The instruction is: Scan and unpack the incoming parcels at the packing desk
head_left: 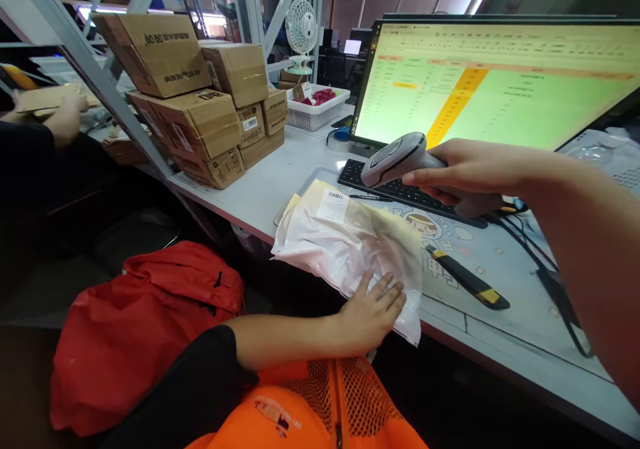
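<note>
My right hand [465, 175] is closed around the handle of a grey barcode scanner [395, 159], held above the keyboard [415, 192] with its head to the left. Flat on a white plastic mailer bag [320, 242] lies my left hand [373, 309], fingers spread, pressing near the bag's front edge. The bag rests at the desk's edge and partly overhangs it. A barcode label [333, 205] is stuck on the bag's far left part, below and left of the scanner head. Yellowish paper shows beneath the bag.
A black and yellow utility knife [470, 279] lies on the desk mat to the right. Behind are a monitor [500, 82], a tape roll [340, 140] and a white basket [315, 112]. Stacked cardboard boxes [200, 119] stand left. A red bag [150, 329] sits below; another person's hand [67, 115] is far left.
</note>
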{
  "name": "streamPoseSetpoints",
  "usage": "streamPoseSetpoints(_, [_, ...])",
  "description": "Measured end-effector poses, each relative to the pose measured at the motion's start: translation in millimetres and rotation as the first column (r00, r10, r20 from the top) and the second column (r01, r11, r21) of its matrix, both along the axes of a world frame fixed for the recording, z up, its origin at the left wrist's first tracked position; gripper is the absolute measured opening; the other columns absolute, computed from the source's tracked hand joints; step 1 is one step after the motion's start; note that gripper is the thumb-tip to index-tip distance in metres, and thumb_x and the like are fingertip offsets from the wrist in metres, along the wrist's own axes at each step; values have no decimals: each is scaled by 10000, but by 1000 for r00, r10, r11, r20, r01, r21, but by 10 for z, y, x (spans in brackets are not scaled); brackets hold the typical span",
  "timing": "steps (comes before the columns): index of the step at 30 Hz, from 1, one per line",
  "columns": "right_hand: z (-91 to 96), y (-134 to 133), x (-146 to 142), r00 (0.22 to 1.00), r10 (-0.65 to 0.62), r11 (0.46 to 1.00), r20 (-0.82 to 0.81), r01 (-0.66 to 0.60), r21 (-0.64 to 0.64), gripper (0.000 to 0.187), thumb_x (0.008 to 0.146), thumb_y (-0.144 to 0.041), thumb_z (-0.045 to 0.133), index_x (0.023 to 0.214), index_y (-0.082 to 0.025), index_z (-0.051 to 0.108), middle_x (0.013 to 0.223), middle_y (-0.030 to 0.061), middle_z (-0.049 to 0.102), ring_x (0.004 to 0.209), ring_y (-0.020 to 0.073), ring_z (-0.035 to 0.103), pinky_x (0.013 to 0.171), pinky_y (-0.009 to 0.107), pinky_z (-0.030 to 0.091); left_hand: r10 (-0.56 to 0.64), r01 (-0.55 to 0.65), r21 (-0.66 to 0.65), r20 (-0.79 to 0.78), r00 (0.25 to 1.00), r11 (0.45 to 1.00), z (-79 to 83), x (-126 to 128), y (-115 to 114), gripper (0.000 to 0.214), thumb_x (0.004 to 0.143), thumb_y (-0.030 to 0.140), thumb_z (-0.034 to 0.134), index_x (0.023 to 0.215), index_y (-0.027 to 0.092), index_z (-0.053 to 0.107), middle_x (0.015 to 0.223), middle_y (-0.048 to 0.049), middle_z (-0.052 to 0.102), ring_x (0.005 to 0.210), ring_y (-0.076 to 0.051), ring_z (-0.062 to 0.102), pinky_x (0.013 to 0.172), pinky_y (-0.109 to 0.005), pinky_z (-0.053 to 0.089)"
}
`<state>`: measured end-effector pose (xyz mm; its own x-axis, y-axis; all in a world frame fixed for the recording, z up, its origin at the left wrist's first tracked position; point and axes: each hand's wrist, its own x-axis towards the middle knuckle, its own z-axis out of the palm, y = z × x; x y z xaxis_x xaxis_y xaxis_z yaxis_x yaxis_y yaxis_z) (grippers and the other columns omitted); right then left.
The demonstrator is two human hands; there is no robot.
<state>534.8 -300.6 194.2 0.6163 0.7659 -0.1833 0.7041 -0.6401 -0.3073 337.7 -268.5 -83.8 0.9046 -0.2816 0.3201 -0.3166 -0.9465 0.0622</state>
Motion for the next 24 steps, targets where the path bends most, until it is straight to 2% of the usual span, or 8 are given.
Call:
streamPoseSetpoints(4, [-12, -114, 84, 1000, -2, 998, -18, 1, -65, 610, 882, -752, 594, 736, -161, 614, 686, 59, 654, 541, 112, 538, 485, 285, 417, 36, -51, -285, -58, 998, 957, 359, -26, 263, 415, 929, 133, 483, 1320, 72, 611, 1408, -192, 641, 1327, -287, 593, 1095, -431, 500])
streamPoseSetpoints(8, [42, -310, 131, 976, -210, 973, 66, 215, -87, 670, 888, -776, 568, 768, -122, 650, 675, 64, 639, 539, 85, 518, 504, 271, 380, 310, -229, -622, 22, 951, 748, 864, -73, 971, 258, 1022, 206, 409, 939, 174, 651, 799, -47, 714, 710, -191, 672, 682, -300, 544])
streamPoseSetpoints(10, [64, -403, 156, 943, -316, 942, 100, 325, -80, 687, 883, -781, 565, 781, -109, 663, 656, 56, 627, 516, 70, 498, 493, 269, 342, 535, -234, -797, 128, 835, 556, 1093, -87, 1410, 221, 1031, 266, 492, 876, 182, 625, 744, -13, 672, 684, -163, 637, 649, -261, 512])
streamPoseSetpoints(13, [54, -509, 211, 934, -346, 936, 86, 350, -42, 697, 852, -802, 574, 766, -116, 657, 659, 49, 625, 513, 60, 495, 498, 276, 338, 839, -95, -959, 184, 512, 268, 1380, -119, 2025, 223, 1018, 213, 552, 798, 175, 550, 699, 30, 594, 721, -130, 627, 714, -225, 526])
streamPoseSetpoints(15, [15, -545, 261, 939, -337, 939, 63, 340, -51, 713, 835, -822, 567, 763, -118, 654, 668, 49, 619, 543, 63, 507, 519, 286, 352, 935, 62, -981, 194, 298, 184, 1528, -171, 2367, 194, 1045, 142, 480, 860, 153, 534, 785, 23, 618, 844, -113, 658, 853, -229, 548])
streamPoseSetpoints(19, [-103, -520, 366, 952, -301, 945, 50, 305, -122, 756, 802, -860, 558, 772, -112, 669, 672, 51, 609, 587, 81, 525, 555, 308, 379, 937, 110, -936, 343, 71, 334, 1625, -347, 2854, 219, 1047, 8, 320, 1152, 87, 496, 1166, -44, 682, 1195, -116, 630, 1132, -304, 464])
streamPoseSetpoints(22, [-185, -411, 381, 973, -224, 957, 59, 230, -175, 756, 821, -854, 534, 751, -113, 666, 642, 45, 613, 547, 69, 503, 547, 297, 370, 862, -23, -863, 505, -48, 504, 1481, -453, 3000, 238, 1064, 47, 328, 1255, 51, 470, 1359, -105, 629, 1340, -163, 557, 1213, -334, 381])
streamPoseSetpoints(24, [-230, -294, 336, 977, -206, 955, 60, 214, -205, 726, 853, -815, 539, 763, -105, 663, 602, 29, 599, 516, 57, 489, 540, 284, 354, 827, -91, -829, 559, -65, 552, 1329, -475, 2985, 224, 1080, 111, 367, 1234, 31, 508, 1328, -122, 646, 1288, -173, 594, 1192, -335, 405])
